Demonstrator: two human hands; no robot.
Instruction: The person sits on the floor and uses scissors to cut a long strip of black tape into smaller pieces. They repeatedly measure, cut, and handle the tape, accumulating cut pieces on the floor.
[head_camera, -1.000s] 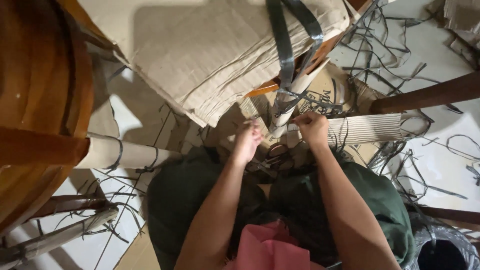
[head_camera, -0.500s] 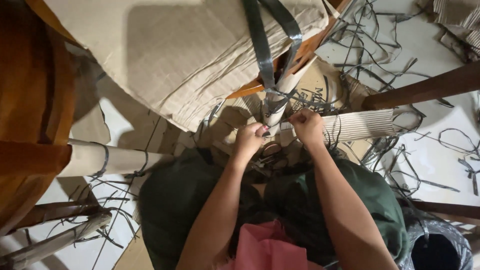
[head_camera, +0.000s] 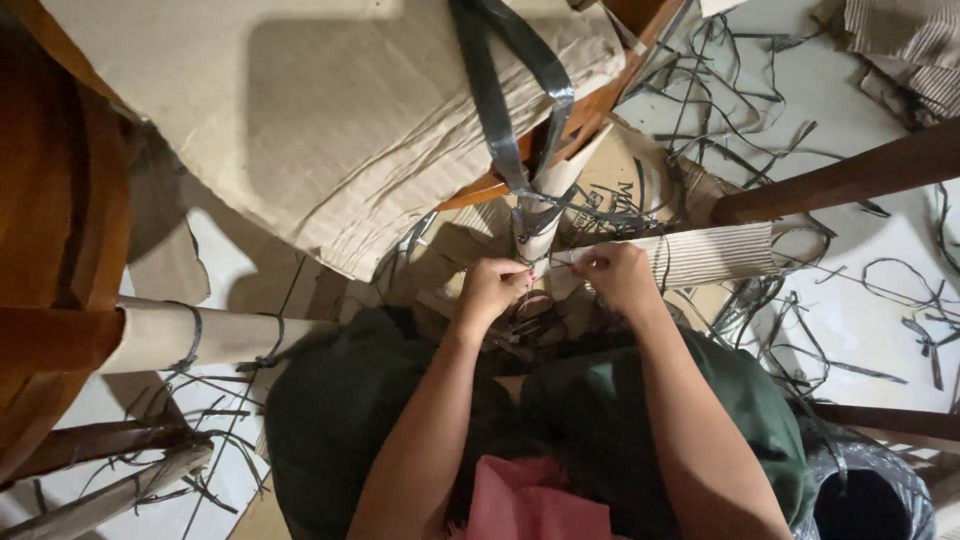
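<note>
Below a sheet of tan corrugated cardboard (head_camera: 330, 130), the left hand (head_camera: 490, 290) and right hand (head_camera: 615, 275) are pinching, fingers closed, a thin dark plastic strap (head_camera: 560, 262) stretched between them. They are working just beside a cardboard-wrapped furniture leg (head_camera: 540, 215) bound with grey strapping, above the white floor (head_camera: 860, 320) littered with strap offcuts.

A paper-wrapped furniture leg (head_camera: 540, 215) slants up before me, bound with dark plastic strapping (head_camera: 505, 100) that loops above it.
</note>
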